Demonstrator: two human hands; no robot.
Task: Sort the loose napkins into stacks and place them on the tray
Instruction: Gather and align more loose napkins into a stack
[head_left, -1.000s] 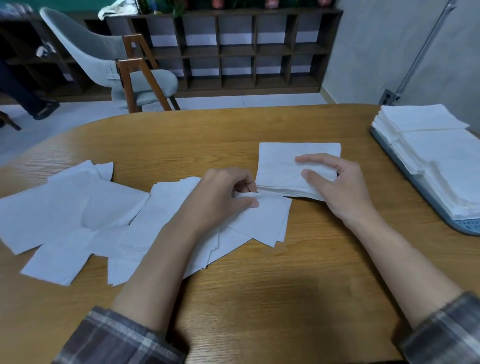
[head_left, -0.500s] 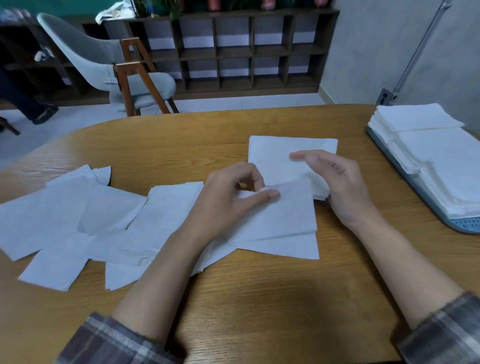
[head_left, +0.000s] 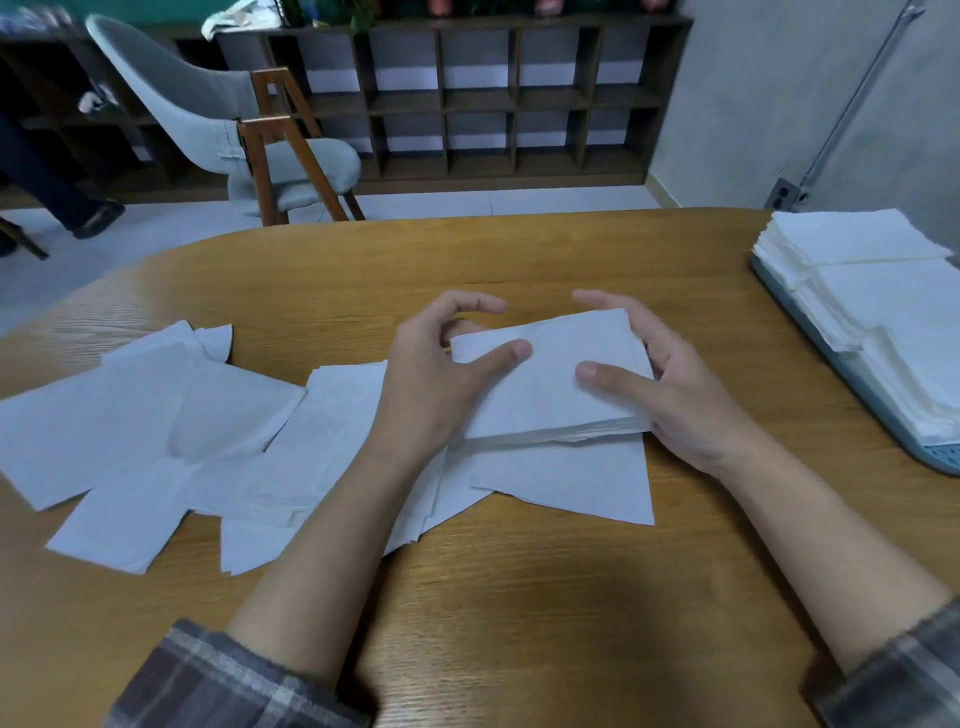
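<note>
I hold a small stack of napkins (head_left: 550, 395) between both hands, just above the middle of the wooden table (head_left: 519, 613). My left hand (head_left: 436, 379) grips its left edge, thumb pressed flat on the top sheet and fingers curled over the far corner. My right hand (head_left: 680, 400) grips the right edge the same way, thumb on top and fingers wrapped round the side. The stack tilts a little, its near edge showing the layered sheets. I think its underside is clear of the table, though the angle makes that hard to judge. Directly beneath it lies a single napkin (head_left: 576, 483), spread flat, its corner pointing toward me. To my left the loose napkins (head_left: 156, 431) are scattered in an overlapping spread across the table, some under my left forearm. At the far right edge of the table sits the blue tray (head_left: 935, 454), carrying finished stacks (head_left: 878, 291) in overlapping rows, well apart from my hands. My plaid sleeves (head_left: 223, 680) are pushed back from the wrists. Beyond the table stand a grey chair (head_left: 208, 119) with wooden legs and a dark cubby shelf (head_left: 493, 104) against the wall.
</note>
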